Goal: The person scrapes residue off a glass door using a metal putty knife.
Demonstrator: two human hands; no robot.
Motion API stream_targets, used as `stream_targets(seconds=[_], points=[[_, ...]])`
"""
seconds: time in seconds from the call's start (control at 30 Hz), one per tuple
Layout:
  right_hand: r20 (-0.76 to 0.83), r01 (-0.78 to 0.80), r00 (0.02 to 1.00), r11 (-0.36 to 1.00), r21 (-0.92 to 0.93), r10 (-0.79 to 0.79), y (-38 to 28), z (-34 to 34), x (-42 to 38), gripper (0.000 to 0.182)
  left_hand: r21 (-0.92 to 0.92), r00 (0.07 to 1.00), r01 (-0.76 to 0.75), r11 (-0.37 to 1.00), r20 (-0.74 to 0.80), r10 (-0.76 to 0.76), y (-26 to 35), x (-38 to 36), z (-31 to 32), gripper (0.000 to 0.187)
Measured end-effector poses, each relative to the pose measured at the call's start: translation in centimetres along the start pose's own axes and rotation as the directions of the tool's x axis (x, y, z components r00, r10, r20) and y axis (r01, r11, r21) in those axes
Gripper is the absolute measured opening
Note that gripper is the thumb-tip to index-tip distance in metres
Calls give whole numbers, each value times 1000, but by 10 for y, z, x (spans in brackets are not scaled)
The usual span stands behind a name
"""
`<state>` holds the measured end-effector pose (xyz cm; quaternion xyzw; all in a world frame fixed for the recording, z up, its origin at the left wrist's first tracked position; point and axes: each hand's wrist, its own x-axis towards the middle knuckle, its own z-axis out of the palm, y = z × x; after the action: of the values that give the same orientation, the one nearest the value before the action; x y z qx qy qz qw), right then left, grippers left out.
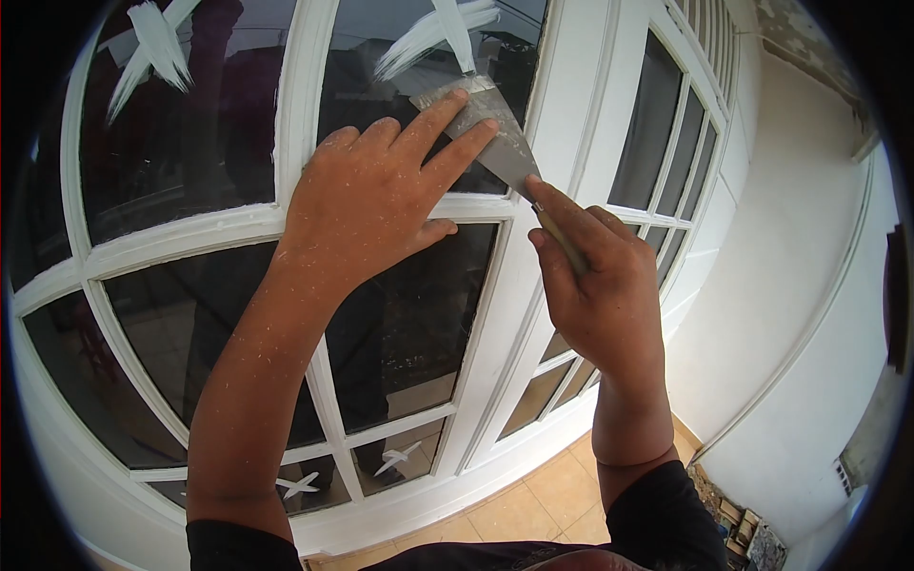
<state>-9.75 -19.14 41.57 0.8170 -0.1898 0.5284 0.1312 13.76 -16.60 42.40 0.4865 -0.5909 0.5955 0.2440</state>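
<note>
My right hand (pixel 605 281) is wrapped round the handle of a scraper (pixel 509 157), its forefinger stretched along the neck. The wide metal blade points up and left, and its edge lies over a dark window pane (pixel 352 81) just below a white painted cross (pixel 447 38). Pale residue marks the blade. My left hand (pixel 371 181) has its fingers spread, with two fingertips resting on the blade near its edge. Small white flecks dot the back of this hand and the forearm.
White window frame bars (pixel 181 228) divide the panes. Another painted cross (pixel 157 57) is at upper left, with smaller ones (pixel 395 459) low down. A second window (pixel 666 124) and a white wall (pixel 781 190) stand to the right. Below lies a tiled floor (pixel 533 504).
</note>
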Motion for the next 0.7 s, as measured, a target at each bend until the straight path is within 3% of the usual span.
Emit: stream_targets(seconds=[0.7], points=[[5,0,1000,1000,-19,0,6,-1,10,39,5,1000,1,1000,31,-2,-1,0,-2,105]])
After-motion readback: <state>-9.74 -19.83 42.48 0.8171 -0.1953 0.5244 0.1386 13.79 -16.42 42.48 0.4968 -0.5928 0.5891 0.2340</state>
